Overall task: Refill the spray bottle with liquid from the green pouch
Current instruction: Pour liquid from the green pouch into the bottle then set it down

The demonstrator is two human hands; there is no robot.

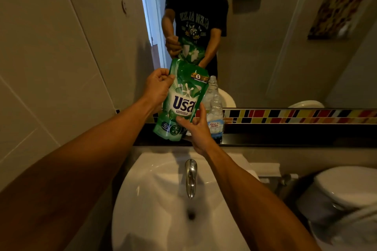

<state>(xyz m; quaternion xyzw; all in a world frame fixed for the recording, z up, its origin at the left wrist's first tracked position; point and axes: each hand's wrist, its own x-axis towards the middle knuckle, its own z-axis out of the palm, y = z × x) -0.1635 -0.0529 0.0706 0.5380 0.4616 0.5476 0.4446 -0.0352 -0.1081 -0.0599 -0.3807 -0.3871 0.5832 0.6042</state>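
Note:
The green pouch [182,98] with white and blue lettering is held upright above the dark ledge behind the sink. My left hand [158,85] grips its upper left edge. My right hand [196,126] holds its lower right side, thumb on the front. A clear plastic bottle [215,116] with a blue and white label stands on the ledge just right of the pouch, partly hidden by it. I see no spray head on this bottle.
The white sink [155,199] with a chrome tap [190,177] lies below my arms. A black ledge [285,136] and a coloured tile strip [295,116] run under the mirror. A white toilet [346,185] stands at the right. The mirror reflects a person holding the pouch.

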